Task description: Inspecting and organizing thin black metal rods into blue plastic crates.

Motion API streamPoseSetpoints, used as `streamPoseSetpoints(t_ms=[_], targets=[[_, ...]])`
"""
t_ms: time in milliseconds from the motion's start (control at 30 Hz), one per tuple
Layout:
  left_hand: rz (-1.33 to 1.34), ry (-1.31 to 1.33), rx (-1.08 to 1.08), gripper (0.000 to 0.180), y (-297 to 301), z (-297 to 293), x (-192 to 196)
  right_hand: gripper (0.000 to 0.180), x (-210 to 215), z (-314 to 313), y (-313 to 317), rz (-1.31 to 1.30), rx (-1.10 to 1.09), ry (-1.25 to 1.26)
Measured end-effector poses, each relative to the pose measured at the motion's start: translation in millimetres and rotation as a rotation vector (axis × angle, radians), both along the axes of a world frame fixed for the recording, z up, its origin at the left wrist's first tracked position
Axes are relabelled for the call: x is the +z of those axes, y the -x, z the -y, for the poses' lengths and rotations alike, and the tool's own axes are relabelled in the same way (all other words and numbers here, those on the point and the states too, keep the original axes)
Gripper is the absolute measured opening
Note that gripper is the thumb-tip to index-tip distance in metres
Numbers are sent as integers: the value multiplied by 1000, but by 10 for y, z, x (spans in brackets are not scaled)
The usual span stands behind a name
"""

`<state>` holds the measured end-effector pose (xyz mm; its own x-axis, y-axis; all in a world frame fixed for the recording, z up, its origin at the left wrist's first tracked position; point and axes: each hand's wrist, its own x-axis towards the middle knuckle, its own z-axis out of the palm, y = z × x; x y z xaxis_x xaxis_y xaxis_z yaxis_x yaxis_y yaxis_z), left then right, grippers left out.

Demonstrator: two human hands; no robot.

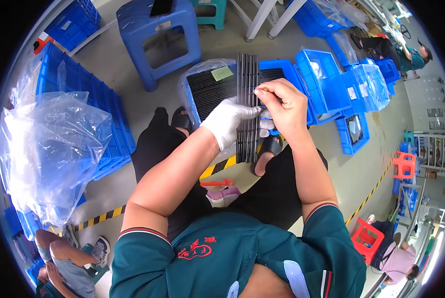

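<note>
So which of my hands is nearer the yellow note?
Left. In the picture, your gloved left hand, gripping the bundle of black strips, is below the yellow note; your bare right hand is farther off, to its lower right, beyond the bundle.

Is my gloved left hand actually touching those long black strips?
Touching. In the head view, the gloved left hand grips the black strips, its thumb lying across them.

Grey floor (371, 144) — blue stool (142, 27), blue crate stack (103, 102), striped tape (104, 216).
</note>
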<state>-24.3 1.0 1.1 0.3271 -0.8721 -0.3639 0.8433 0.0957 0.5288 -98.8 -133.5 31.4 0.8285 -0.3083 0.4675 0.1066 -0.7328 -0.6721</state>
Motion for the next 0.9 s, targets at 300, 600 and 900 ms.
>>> streamPoseSetpoints(t_ms=[300, 600, 900], targets=[[41, -30, 52, 25, -1, -7, -68, 8, 101, -55, -17, 111, 99, 469], [182, -63, 45, 23, -2, 15, -74, 9, 106, -77, 21, 122, 10, 482], [-38, 50, -7, 30, -23, -1, 11, 7, 12, -13, 4, 7, -6, -167]])
